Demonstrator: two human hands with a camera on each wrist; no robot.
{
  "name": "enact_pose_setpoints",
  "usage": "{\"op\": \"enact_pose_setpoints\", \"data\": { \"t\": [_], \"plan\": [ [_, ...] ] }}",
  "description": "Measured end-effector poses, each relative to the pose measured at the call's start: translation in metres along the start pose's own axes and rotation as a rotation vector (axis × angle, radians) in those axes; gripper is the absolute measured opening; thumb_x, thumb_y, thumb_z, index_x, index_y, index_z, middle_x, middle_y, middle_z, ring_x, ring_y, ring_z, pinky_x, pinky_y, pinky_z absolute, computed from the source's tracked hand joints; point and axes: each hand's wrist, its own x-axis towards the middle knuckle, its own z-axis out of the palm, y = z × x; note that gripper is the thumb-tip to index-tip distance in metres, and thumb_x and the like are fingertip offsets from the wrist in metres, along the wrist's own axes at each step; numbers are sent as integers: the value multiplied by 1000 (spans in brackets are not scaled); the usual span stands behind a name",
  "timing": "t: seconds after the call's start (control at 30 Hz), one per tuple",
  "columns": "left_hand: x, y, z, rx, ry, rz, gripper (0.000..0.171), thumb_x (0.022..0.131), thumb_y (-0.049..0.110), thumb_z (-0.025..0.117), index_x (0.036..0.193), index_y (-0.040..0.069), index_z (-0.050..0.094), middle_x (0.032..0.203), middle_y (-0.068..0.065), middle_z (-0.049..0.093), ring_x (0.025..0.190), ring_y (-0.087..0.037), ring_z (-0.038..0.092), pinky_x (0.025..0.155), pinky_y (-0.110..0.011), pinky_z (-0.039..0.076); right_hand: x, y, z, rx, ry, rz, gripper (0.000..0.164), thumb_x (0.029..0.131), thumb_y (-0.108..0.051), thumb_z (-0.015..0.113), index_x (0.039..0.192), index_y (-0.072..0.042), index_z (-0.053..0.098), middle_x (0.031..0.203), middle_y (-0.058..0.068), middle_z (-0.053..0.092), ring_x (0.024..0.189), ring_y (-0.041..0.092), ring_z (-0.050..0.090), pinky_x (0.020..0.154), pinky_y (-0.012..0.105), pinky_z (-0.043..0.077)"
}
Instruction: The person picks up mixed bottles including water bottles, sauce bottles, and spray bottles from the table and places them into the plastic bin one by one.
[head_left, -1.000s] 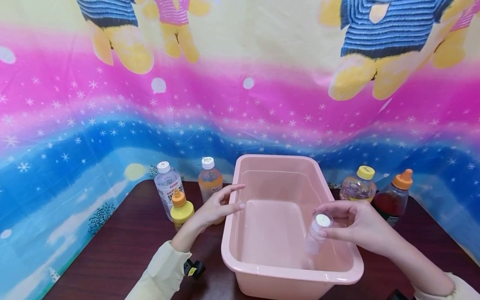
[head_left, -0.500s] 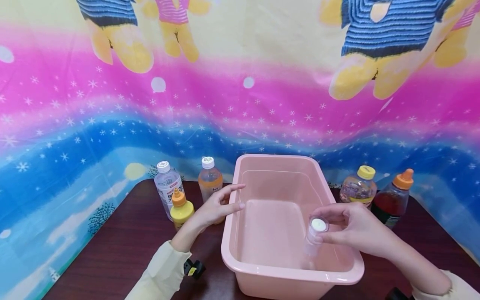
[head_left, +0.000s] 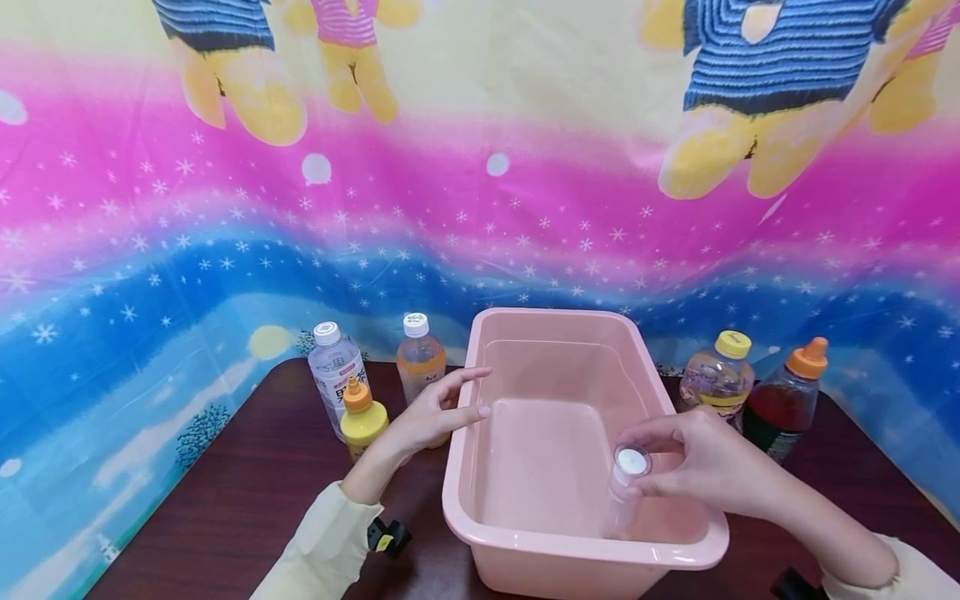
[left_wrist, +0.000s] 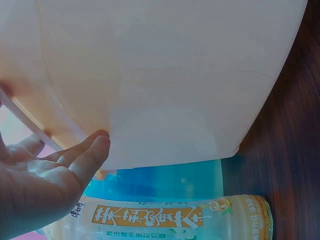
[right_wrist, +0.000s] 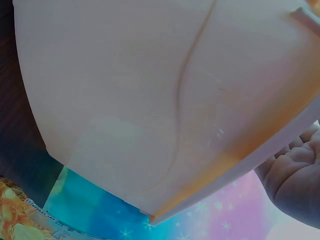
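Observation:
My right hand (head_left: 712, 462) reaches over the right side of a pink plastic basin (head_left: 585, 546). Thumb and fingers pinch a small clear bottle (head_left: 622, 492) near its white top; it stands nearly upright inside the basin, lower end by the near right part. In the right wrist view, the basin's outer wall (right_wrist: 110, 90) hides the bottle, and part of the hand (right_wrist: 300, 175) shows beyond the rim. My left hand (head_left: 427, 418) lies at the left rim, thumb and index finger reaching over it. In the left wrist view, other fingers (left_wrist: 92, 155) extend straight along the outer wall.
Left of the basin stand a clear bottle with a white cap (head_left: 335, 375), an orange-labelled tea bottle (head_left: 420, 358) and a yellow squeeze bottle (head_left: 363, 425). At right are a yellow-capped bottle (head_left: 716, 375) and an orange-topped dark red bottle (head_left: 783, 400). A printed curtain (head_left: 450, 208) hangs behind the table (head_left: 225, 500).
My right hand has moved slightly left and lower inside the basin with the small clear bottle. The left hand has stayed in place.

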Motion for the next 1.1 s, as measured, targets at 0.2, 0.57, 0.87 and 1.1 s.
{"op": "enact_pose_setpoints", "data": {
  "t": [0.2,0.57,0.87,1.1],
  "plan": [
    [0,0,0,1,0,0,60,86,25,62,138,8,37,132,-22,44,116,-32,49,88,-42,48,2,-3,1,-53,-18,-38,39,68,-36,78,99,-13,70,89,-7,69,83,4,62,65,22,53],
    [0,1,0,-27,-12,7,60,86,23,62,138,8,36,133,-23,42,116,-35,48,86,-44,48,7,-6,2,-27,-91,-105,38,68,-34,78,98,-11,70,87,-8,68,79,3,62,65,20,53],
    [0,1,0,-33,-12,3,59,87,21,61,138,7,35,133,-24,42,117,-36,48,87,-44,48,13,-10,5,-36,-190,-76,33,67,-33,79,94,-15,71,84,-11,67,77,3,60,65,22,54],
    [-1,0,0,-38,-20,5,62,86,25,62,139,8,34,134,-23,41,118,-38,46,87,-45,48,16,-11,9,-85,-235,-85,28,67,-33,79,89,-18,70,78,-16,63,69,-1,55,62,19,52]
  ]
}}
